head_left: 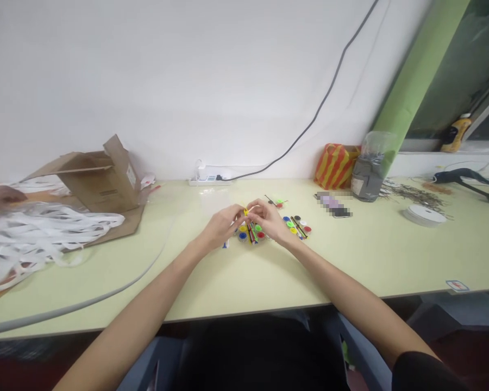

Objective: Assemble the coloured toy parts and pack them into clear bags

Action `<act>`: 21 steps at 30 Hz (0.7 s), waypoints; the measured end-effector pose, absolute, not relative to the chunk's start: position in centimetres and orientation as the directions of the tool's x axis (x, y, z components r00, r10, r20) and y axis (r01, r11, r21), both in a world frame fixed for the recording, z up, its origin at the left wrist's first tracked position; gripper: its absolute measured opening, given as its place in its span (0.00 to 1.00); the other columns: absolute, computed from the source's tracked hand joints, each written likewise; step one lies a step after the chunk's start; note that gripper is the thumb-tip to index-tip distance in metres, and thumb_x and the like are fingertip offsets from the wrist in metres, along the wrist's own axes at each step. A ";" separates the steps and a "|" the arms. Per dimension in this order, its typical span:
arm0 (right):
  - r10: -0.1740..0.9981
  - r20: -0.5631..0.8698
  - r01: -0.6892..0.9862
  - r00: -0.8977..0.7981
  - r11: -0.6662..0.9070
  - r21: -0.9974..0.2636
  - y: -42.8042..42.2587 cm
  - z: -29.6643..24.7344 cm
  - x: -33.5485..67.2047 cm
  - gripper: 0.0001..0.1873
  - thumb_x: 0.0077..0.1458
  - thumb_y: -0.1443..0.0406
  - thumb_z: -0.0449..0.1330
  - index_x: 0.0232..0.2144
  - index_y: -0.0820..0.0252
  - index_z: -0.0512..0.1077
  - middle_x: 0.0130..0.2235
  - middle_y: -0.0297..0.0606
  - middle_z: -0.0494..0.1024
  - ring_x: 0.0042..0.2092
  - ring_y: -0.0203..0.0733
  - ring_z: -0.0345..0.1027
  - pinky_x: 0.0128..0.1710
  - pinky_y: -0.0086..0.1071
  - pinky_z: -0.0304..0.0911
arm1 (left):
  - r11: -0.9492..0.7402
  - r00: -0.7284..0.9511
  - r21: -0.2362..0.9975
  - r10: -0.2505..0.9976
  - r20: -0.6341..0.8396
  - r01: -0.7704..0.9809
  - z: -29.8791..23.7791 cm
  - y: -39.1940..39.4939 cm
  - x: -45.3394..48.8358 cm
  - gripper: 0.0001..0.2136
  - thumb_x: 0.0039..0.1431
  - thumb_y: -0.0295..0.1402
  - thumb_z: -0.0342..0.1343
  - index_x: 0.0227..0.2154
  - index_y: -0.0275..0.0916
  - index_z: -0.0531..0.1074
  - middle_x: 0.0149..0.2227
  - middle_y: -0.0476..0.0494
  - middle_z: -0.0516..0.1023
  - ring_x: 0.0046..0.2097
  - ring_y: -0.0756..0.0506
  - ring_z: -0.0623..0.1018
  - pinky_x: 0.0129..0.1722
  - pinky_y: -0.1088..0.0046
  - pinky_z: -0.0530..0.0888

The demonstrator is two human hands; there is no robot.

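Observation:
My left hand (222, 228) and my right hand (267, 220) meet above the middle of the pale green table, with their fingertips pinching a small yellow piece (246, 212) between them. Its exact shape is mostly hidden by my fingers. Just below my hands lies a cluster of round coloured caps (250, 234) in yellow, green, blue and red, with thin black strips among them. A second cluster (297, 227) sits to the right of my right hand, and a few small bits (276, 202) lie beyond it.
A co-worker's hand (2, 196) is at the far left near a heap of white strips (32, 239) and an open cardboard box (101, 179). A grey cable (89, 296) crosses the table. A power strip (207, 179), pixelated item (333, 204), jar (370, 168) and white roll (424, 215) stand beyond.

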State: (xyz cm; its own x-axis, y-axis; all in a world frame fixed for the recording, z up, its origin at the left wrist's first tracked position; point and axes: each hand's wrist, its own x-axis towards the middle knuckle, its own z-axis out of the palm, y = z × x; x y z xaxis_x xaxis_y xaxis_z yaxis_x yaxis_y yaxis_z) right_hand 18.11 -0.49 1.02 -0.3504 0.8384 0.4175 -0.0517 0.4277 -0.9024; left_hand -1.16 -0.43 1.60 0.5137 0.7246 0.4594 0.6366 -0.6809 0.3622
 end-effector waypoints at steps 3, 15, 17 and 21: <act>0.823 0.416 -0.074 -0.388 0.422 -0.904 -1.1 1.5 18.3 0.12 0.58 0.57 0.61 0.39 0.56 0.66 0.30 0.34 0.78 0.35 0.41 0.75 0.41 0.35 0.67 | -0.700 0.539 0.309 0.701 0.466 0.643 2.0 -0.5 -1.4 0.14 0.71 0.44 0.45 0.42 0.39 0.67 0.37 0.45 0.75 0.37 0.46 0.73 0.38 0.70 0.68; 0.718 0.403 -0.258 -0.568 0.310 -0.915 -1.2 2.1 18.9 0.19 0.57 0.52 0.64 0.39 0.55 0.61 0.30 0.32 0.73 0.35 0.38 0.68 0.38 0.31 0.62 | -0.674 0.560 0.440 0.738 0.377 0.593 2.9 -1.9 -0.4 0.12 0.72 0.43 0.38 0.41 0.41 0.60 0.36 0.46 0.74 0.34 0.45 0.74 0.36 0.69 0.68; 0.706 0.373 -0.265 -0.601 0.264 -0.927 -1.2 2.2 19.0 0.20 0.57 0.50 0.64 0.37 0.54 0.61 0.28 0.30 0.70 0.33 0.38 0.65 0.38 0.31 0.61 | -0.671 0.569 0.480 0.738 0.363 0.564 2.9 -2.1 -0.4 0.11 0.72 0.42 0.37 0.40 0.42 0.59 0.36 0.45 0.75 0.35 0.45 0.75 0.37 0.69 0.68; 0.743 0.336 -0.350 -0.578 0.146 -0.925 -1.2 2.6 19.2 0.21 0.56 0.49 0.64 0.33 0.54 0.59 0.25 0.26 0.58 0.28 0.34 0.55 0.32 0.30 0.58 | -0.668 0.550 0.485 0.743 0.383 0.564 2.4 -1.8 -0.7 0.12 0.73 0.41 0.35 0.39 0.42 0.60 0.32 0.48 0.72 0.32 0.46 0.72 0.36 0.69 0.67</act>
